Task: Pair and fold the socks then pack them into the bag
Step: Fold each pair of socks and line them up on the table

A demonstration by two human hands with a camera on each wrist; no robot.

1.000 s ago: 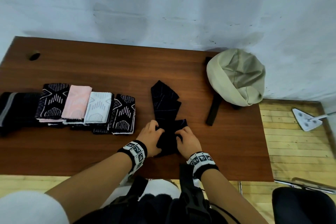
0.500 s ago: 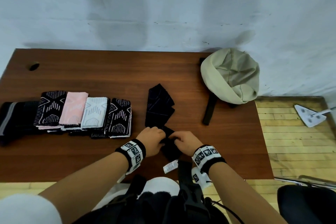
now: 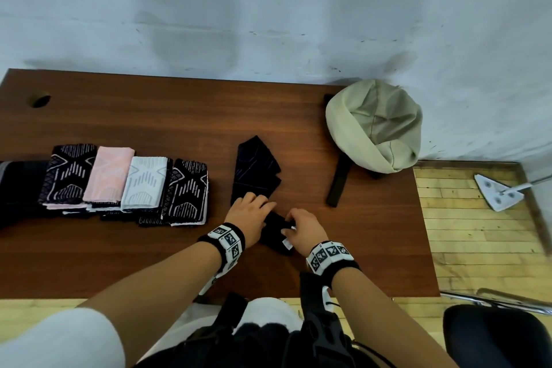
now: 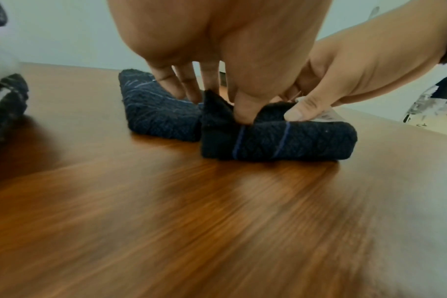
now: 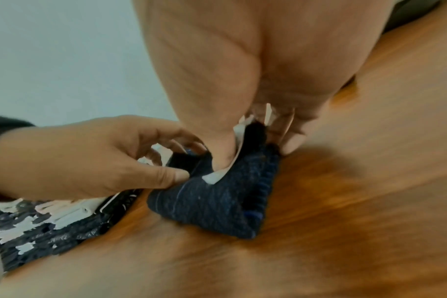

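Both hands work low over the near middle of the brown table [image 3: 149,116], on the dark navy socks [image 3: 257,170]. Left hand [image 3: 249,216] palm down, fingers pointing down onto the fabric; thumb pushed into the fold of the near rolled end, other fingertips [image 4: 189,94] pressing the flat part behind it. Right hand [image 3: 303,228] curled, thumb and forefinger pinching the top edge of the rolled end together with a white label [image 5: 217,175]. Both wrists wear black bands with printed marker squares.

The socks lie partly folded: the near end is doubled into a thick wedge under the hands, the far end flat on the table pointing away from the person. Thin blue lines run across the knit.

Hard to read: how many socks are in the navy bundle cannot be told. Right fingers behind the thumb are mostly hidden by the palm in the right wrist view. Both wrist views are blurred toward the near table.

Beige bag [image 3: 373,125] sits at the far right table corner, mouth open toward the person, black strap [image 3: 337,185] trailing on the table; nothing visible inside but its own lining. Well apart to the left, a row of folded socks [image 3: 125,182] overlaps: black patterned, pink, white, black patterned, and a dark one cut off by the left edge.
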